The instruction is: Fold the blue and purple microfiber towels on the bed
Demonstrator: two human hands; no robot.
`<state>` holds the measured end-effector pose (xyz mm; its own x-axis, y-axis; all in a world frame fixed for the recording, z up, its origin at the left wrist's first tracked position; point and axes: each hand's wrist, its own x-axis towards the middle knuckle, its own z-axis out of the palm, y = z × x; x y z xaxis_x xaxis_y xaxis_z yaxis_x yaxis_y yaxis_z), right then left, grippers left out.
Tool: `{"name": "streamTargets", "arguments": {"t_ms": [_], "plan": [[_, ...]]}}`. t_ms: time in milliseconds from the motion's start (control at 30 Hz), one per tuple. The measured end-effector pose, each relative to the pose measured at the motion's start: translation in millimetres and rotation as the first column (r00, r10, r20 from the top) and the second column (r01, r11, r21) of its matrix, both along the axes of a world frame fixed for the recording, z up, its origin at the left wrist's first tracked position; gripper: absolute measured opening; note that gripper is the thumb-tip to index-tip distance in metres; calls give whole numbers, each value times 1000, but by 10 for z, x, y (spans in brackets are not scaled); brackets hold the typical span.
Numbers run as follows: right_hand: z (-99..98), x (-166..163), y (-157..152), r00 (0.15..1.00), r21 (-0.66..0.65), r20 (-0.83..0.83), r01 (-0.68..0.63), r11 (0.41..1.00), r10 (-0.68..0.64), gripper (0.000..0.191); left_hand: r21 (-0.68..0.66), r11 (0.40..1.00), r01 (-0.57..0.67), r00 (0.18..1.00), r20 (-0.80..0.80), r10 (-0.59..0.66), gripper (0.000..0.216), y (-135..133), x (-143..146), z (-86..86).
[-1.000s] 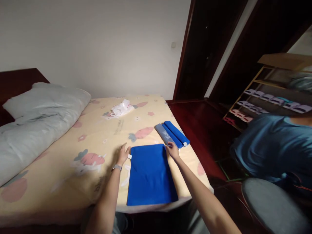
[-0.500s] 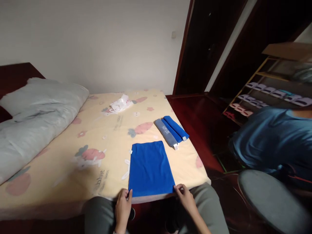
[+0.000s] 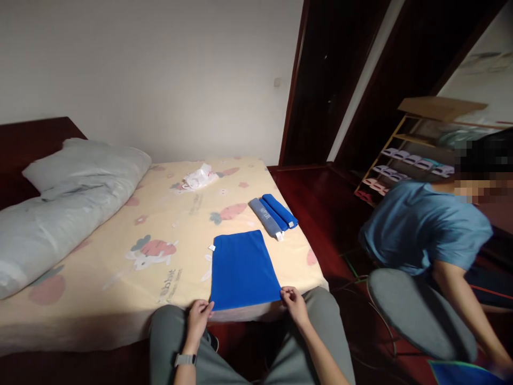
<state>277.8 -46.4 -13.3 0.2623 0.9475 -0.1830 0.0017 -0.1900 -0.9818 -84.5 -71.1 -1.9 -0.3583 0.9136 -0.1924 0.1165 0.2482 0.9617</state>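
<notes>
A blue cloth (image 3: 245,271) lies spread out on the near edge of the bed, a small white tag at its far left corner. My left hand (image 3: 199,315) pinches the cloth's near left corner. At the near right corner, my right hand (image 3: 294,303) grips the cloth between thumb and fingers. Just beyond the cloth, toward the right edge of the bed, lie a rolled grey cloth (image 3: 265,218) with white lettering and rolled blue cloths (image 3: 280,211), side by side with white tags showing.
The bed (image 3: 120,278) has a patterned yellow sheet. A grey quilt (image 3: 80,198) and a white plastic bag (image 3: 199,176) lie on it. To the right are a person in a blue shirt (image 3: 417,224), a grey stool (image 3: 417,313) and a shoe rack (image 3: 385,147).
The view has shifted, showing more of the person on the right, who reaches down. The blue cloth looks smoother. Both my hands still hold its near corners.
</notes>
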Motion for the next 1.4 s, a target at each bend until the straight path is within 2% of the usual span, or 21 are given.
{"name": "streamTargets", "arguments": {"t_ms": [167, 300, 400, 567, 733, 800, 900, 1000, 1067, 1133, 1200, 1267, 1333, 1400], "plan": [[-71, 22, 21, 990, 71, 55, -137, 988, 134, 58, 13, 996, 91, 995, -48, -91, 56, -8, -12, 95], [-67, 72, 25, 978, 56, -15, -206, 977, 207, 53, 21, 981, 193, 977, -100, -190, 47, -6, -63, 80], [-22, 93, 40, 968, 117, -1, -248, 962, 250, 48, 76, 968, 238, 963, -151, -225, 44, -10, -81, 63], [1, 88, 66, 978, 188, 162, -162, 969, 132, 38, 107, 968, 226, 927, -328, -180, 38, -17, -73, 115], [-70, 147, 53, 946, 206, 297, -197, 959, 130, 28, 113, 968, 223, 883, -444, -152, 39, -18, -67, 165], [-8, 233, 162, 918, 202, 383, -196, 959, 107, 28, 103, 966, 236, 875, -456, -165, 39, -33, -52, 163], [301, 406, 625, 814, 212, 581, -165, 963, 11, 35, 92, 962, 256, 867, -463, -186, 38, -58, -17, 134], [773, 535, 1423, 647, 177, 759, -102, 979, -70, 69, 87, 955, 282, 851, -482, -207, 34, -54, 6, 80], [1033, 567, 2023, 549, 64, 835, -35, 997, -35, 94, 82, 954, 290, 841, -497, -213, 33, -29, 7, 37], [1154, 566, 2566, 505, -106, 856, -28, 994, 105, 112, 71, 956, 284, 835, -509, -210, 33, 3, 1, -7], [1123, 559, 2978, 471, -293, 836, -53, 955, 282, 126, 49, 961, 273, 832, -513, -210, 33, 34, -5, -51], [987, 566, 3233, 433, -439, 795, -72, 895, 425, 135, 24, 965, 262, 835, -506, -214, 32, 58, -5, -93], [826, 589, 3352, 409, -491, 779, -74, 868, 475, 140, 5, 968, 249, 836, -506, -212, 31, 76, 4, -124], [713, 613, 3387, 408, -454, 800, -69, 888, 440, 136, -5, 972, 236, 829, -521, -204, 30, 93, 20, -134]]}}
